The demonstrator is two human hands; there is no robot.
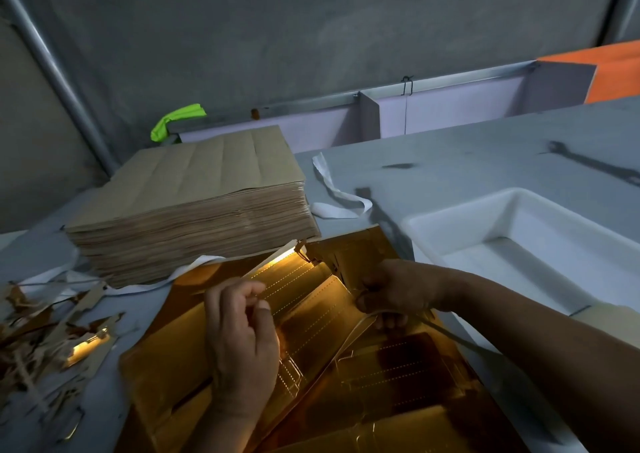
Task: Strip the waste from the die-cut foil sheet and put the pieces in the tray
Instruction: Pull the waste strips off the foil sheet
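A gold die-cut foil sheet (311,376) lies on the grey table in front of me, creased and partly lifted, with dotted cut lines across it. My left hand (239,335) rests on the sheet's middle, fingers curled, thumb and forefinger pinching at a foil edge. My right hand (394,293) grips a thin strip of waste (446,335) that trails off toward the lower right. The white tray (498,231) stands to the right and looks empty.
A thick stack of brown-backed sheets (194,203) sits behind the foil sheet at the left. Torn scraps (45,342) are heaped at the far left. White strips (343,196) lie behind the sheet. A spanner (588,165) rests at the back right.
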